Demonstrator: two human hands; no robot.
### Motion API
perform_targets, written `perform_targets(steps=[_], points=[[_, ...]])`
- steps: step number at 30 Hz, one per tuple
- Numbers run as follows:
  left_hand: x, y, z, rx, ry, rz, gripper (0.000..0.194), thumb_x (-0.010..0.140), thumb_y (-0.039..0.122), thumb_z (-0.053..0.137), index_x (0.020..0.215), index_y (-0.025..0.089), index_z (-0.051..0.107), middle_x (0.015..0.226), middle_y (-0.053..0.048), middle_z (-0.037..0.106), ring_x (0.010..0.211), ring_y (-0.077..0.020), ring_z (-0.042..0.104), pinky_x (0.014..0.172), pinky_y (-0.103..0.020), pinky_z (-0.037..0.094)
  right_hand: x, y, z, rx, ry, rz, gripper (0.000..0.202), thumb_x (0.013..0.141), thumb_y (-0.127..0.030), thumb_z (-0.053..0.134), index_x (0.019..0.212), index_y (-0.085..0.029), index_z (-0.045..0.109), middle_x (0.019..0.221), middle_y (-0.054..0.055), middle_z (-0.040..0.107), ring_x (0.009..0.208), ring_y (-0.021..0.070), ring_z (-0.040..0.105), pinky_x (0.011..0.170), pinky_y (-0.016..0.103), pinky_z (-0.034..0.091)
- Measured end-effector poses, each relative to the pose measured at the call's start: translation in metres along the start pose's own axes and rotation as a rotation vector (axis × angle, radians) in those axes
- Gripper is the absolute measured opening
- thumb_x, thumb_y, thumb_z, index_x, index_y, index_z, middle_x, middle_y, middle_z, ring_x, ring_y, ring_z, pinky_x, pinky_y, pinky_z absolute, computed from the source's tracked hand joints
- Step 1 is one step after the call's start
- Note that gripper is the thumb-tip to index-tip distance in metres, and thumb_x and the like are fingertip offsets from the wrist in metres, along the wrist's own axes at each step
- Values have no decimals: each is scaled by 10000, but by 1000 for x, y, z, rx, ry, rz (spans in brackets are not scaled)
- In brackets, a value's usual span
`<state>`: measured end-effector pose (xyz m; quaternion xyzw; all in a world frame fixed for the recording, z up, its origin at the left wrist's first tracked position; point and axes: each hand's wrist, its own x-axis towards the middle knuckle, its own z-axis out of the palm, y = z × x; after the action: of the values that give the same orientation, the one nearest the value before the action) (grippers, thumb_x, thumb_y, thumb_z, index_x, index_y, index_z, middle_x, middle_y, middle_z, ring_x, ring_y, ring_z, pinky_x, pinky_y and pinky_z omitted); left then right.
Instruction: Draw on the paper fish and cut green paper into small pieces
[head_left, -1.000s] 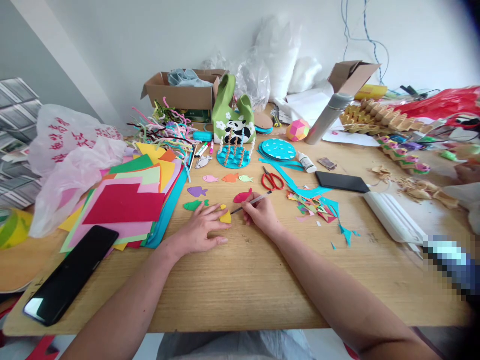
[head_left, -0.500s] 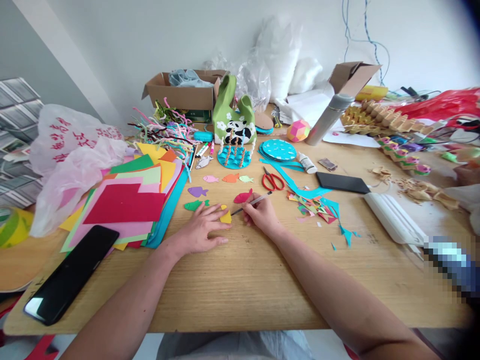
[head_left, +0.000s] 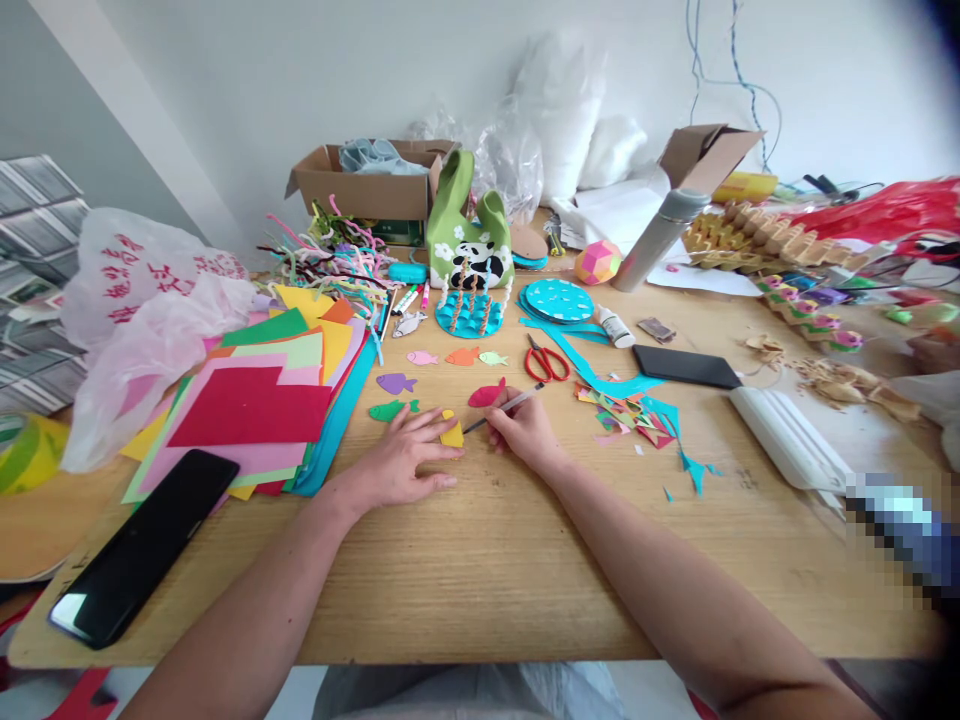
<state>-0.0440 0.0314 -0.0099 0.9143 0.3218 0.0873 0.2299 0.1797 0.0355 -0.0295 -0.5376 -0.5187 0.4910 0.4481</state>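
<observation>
My left hand (head_left: 409, 455) lies flat with its fingers spread, pressing a yellow paper piece (head_left: 451, 430) against the table; part of that piece is under the fingers. In my right hand (head_left: 521, 425) is a pen (head_left: 521, 397), its tip beside the yellow piece's right edge. Just above my right hand is a red paper fish (head_left: 487, 393), partly covered by it. A green paper fish (head_left: 390, 410) touches or nearly touches my left fingertips. Farther back lie purple (head_left: 396, 383), pink (head_left: 422, 357), orange (head_left: 463, 356) and pale green (head_left: 493, 358) fish.
Red-handled scissors (head_left: 547, 360) and paper scraps (head_left: 626, 410) lie right of my right hand. Coloured sheets (head_left: 247, 408) and a black phone (head_left: 142, 550) are at left. Behind stand a blue paper craft (head_left: 469, 313), a green panda bag (head_left: 469, 250), a glue bottle (head_left: 615, 327) and a flask (head_left: 660, 240).
Almost nothing differs. Both hands, the pen and the yellow piece keep their places; the whole view has shifted very slightly.
</observation>
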Motion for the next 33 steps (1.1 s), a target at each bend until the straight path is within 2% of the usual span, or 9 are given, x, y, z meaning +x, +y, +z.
perform_targets(steps=[4, 10, 17, 26, 33], points=[[0, -1, 1, -5, 6, 1, 386, 854, 431, 614, 1227, 330, 628, 1490, -53, 416, 1420, -286, 271, 1148, -575, 87, 0, 0, 0, 1, 18, 5, 75, 729, -219, 585, 741, -194, 515, 424, -72, 538, 316, 103, 499, 296, 180, 402], [1, -1, 1, 7, 6, 3, 386, 847, 414, 627, 1223, 330, 630, 1482, -53, 427, 1420, -286, 272, 1148, -579, 88, 0, 0, -1, -2, -20, 2, 71, 723, -205, 565, 789, -187, 547, 427, -78, 539, 320, 105, 504, 298, 182, 406], [2, 2, -1, 33, -27, -23, 391, 848, 410, 627, 1230, 327, 627, 1495, -54, 405, 1422, -289, 267, 1146, -582, 103, 0, 1, -1, 3, -14, -11, 57, 728, -200, 558, 744, -198, 504, 430, -76, 537, 320, 99, 501, 297, 173, 400], [0, -1, 1, 32, -15, -9, 392, 858, 429, 610, 1240, 339, 615, 1501, -47, 398, 1428, -278, 253, 1142, -580, 121, -1, -1, -1, 5, -15, 2, 60, 730, -202, 565, 756, -193, 512, 426, -77, 535, 315, 97, 496, 293, 169, 399], [0, -2, 1, 31, -13, -7, 383, 858, 418, 616, 1232, 338, 621, 1504, -43, 395, 1428, -274, 251, 1149, -575, 89, -1, -1, 0, 6, 0, -1, 98, 730, -201, 570, 706, -201, 476, 425, -69, 544, 310, 92, 490, 293, 169, 405]])
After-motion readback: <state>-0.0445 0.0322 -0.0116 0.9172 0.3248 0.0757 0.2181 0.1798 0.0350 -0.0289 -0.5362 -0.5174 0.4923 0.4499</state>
